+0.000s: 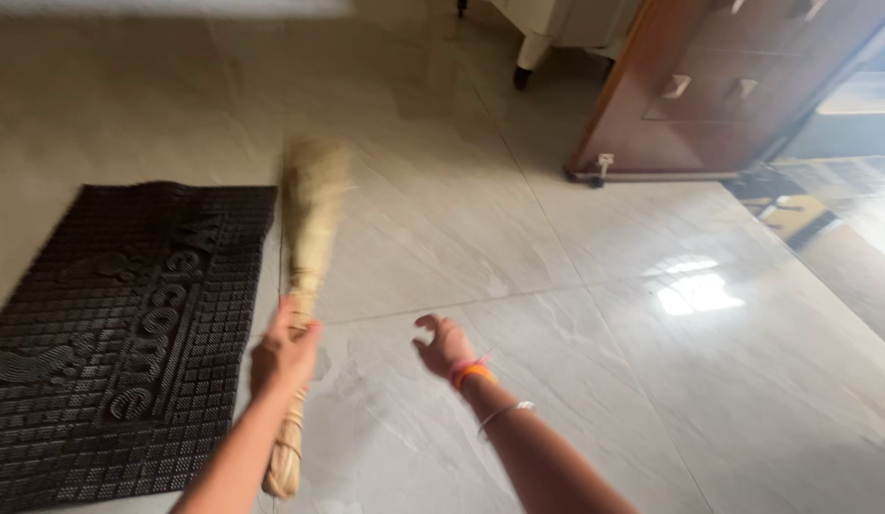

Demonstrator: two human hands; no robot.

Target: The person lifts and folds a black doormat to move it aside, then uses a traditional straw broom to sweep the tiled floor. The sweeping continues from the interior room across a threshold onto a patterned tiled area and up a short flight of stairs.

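Note:
My left hand (285, 350) grips the bound handle of a straw broom (309, 228). The broom's brush end points away from me over the pale tiled floor (576, 362) and is blurred by motion; its tied butt end sticks out below my fist. My right hand (442, 345) hangs over the floor to the right of the broom, fingers loosely curled and apart, holding nothing. That wrist wears an orange band and a thin bangle.
A black rubber doormat (119, 333) lies on the floor at the left, beside the broom. A brown wooden door (737, 86) stands open at the upper right, with a dark threshold strip beyond it. The leg of a white piece of furniture (533, 48) stands at the top.

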